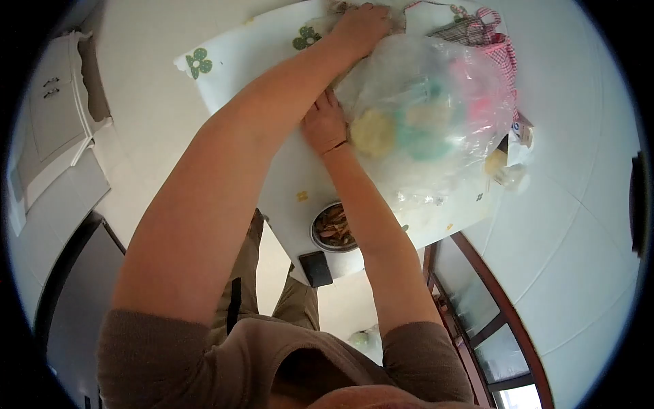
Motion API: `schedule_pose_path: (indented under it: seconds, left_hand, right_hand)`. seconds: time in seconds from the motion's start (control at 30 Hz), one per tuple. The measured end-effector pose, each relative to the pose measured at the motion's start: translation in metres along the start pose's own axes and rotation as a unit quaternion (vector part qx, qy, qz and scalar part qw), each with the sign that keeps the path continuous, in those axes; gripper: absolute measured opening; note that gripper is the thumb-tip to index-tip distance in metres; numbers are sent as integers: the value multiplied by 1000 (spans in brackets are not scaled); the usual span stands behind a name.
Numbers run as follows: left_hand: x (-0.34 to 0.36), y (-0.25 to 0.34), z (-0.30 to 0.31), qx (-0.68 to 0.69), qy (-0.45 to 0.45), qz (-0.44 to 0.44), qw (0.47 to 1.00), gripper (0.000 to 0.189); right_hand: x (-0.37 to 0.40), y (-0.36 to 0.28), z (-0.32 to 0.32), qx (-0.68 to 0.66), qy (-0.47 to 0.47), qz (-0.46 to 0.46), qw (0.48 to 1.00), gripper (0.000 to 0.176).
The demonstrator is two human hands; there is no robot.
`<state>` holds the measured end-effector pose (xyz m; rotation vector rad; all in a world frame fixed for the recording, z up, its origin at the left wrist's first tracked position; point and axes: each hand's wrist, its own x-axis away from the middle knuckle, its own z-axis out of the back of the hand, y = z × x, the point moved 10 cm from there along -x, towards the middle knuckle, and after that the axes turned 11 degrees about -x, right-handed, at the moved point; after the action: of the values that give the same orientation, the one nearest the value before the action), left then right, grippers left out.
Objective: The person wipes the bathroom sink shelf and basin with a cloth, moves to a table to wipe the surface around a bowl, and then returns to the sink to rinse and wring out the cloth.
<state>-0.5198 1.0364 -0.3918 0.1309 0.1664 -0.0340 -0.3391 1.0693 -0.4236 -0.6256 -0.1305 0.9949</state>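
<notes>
Two grips, both at one bag. Left grip (361, 27) at the far top of the bag (436, 102), fingers curled downward; cannot tell whether clamped on the plastic or only resting there. Right grip (325, 126) laid flat against the bag's near-left side, fingers apart, nothing enclosed.

One clear, bulging bag, sitting on the far half of the white tabletop (286, 170). Inside, blurred by the plastic: one yellow lump, teal pieces and pink pieces, count not clear.

One bowl (334, 228) of brown bits close to the near tabletop edge, mostly under the right forearm. One dark slab (315, 268) just beside it, at the near corner. One checked cloth (490, 34) touching the bag's far side. One small carton (521, 136) at the right edge.

Bare tabletop left of the bag; open floor all around.
</notes>
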Motion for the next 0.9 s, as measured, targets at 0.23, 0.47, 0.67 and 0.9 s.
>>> schedule_pose_path:
  seconds: [0.23,0.47,0.67,0.9]
  left_hand:
    - [15,10,10,48,-9,-36,998,34]
    - [-60,47,-19,58,-53,-177,981,36]
    - [-111,35,-29,98,-1,-18,995,22]
    - [-5,-10,-2,59,14,-76,995,27]
  right_hand:
    - [-5,-7,19,-8,47,-7,999,36]
    - [-1,1,5,-9,9,-21,1000,33]
    - [8,0,-12,-20,19,2,1000,33]
    - [-3,2,14,-79,30,-53,995,30]
